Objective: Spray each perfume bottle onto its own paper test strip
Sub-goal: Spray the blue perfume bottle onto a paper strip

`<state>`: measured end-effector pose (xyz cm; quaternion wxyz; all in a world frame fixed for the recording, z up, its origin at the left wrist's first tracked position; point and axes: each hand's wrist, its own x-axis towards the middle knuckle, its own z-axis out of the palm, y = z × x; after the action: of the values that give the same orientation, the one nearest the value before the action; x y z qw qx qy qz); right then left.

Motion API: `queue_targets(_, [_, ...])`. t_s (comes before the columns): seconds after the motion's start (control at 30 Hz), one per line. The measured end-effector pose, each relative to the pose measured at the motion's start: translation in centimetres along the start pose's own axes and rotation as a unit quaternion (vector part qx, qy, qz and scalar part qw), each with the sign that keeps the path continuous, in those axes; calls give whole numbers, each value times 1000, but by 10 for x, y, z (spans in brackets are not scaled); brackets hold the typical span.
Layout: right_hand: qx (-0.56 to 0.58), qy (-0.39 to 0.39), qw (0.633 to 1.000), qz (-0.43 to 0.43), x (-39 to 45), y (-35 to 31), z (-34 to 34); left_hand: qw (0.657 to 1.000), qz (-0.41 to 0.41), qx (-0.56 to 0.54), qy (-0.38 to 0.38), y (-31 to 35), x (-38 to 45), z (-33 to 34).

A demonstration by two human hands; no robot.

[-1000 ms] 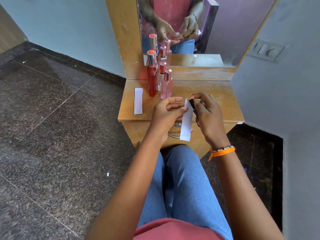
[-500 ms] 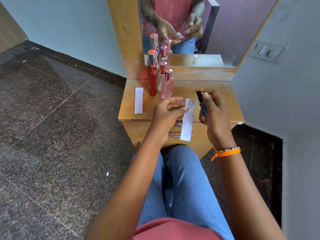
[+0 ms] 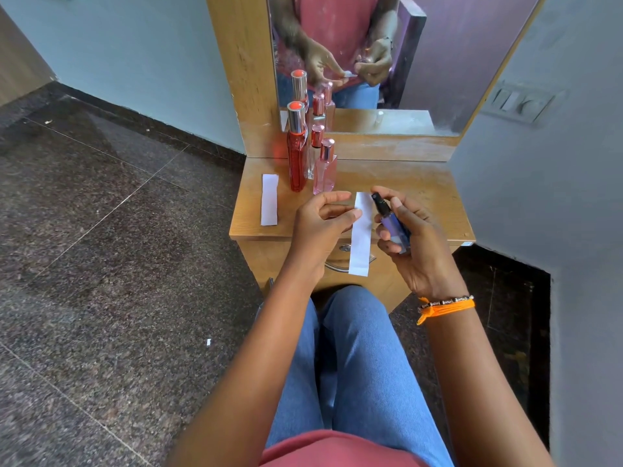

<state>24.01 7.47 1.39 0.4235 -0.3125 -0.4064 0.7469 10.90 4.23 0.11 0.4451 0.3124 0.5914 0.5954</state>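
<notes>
My left hand (image 3: 320, 224) pinches the upper edge of a white paper strip (image 3: 360, 244), which hangs down over the front of the wooden dressing table (image 3: 421, 193). My right hand (image 3: 414, 237) holds a small purple spray bottle (image 3: 392, 224) with a black nozzle, tilted so the nozzle sits right beside the strip's top end; my forefinger rests above the nozzle. A second white strip (image 3: 269, 203) lies flat at the table's left. A tall red bottle (image 3: 296, 153), a pink bottle (image 3: 325, 168) and a smaller clear bottle (image 3: 316, 150) stand capped at the back left.
A mirror (image 3: 387, 62) rises behind the table and reflects my hands and the bottles. A drawer handle (image 3: 337, 266) shows under the tabletop. A grey wall with a switch plate (image 3: 519, 104) is close on the right. Dark stone floor lies to the left.
My right hand pulled back from the strip, exposing the purple bottle, then tilted its nozzle towards the strip's top. The left hand kept holding the strip in about the same place.
</notes>
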Motion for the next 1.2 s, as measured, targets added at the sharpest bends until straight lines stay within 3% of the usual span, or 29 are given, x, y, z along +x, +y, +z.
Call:
queue_targets(0.33, [98, -33, 994, 31, 2, 2, -2, 1000, -7, 1, -1, -4, 1, -1])
queue_targets(0.4, [53, -21, 998, 4, 2, 3, -1, 1000, -8, 1, -2, -4, 1, -1])
queue_targets(0.47, [-68, 20, 996, -54, 1, 5, 1, 1000, -9, 1, -5, -3, 1, -1])
queue_targets(0.57, [-303, 82, 935, -165, 4, 8, 4, 1000, -12, 1, -10, -1, 0, 0])
queue_targets(0.63, [-379, 89, 898, -206, 5, 9, 5, 1000, -13, -3, -14, 0, 0, 2])
queue_targets(0.83, [-491, 76, 833, -244, 10, 12, 3, 1000, -18, -5, -23, -1, 0, 3])
queue_targets(1.2, [-498, 93, 824, -254, 11, 12, 5, 999, -33, -15, -19, -4, 3, 4])
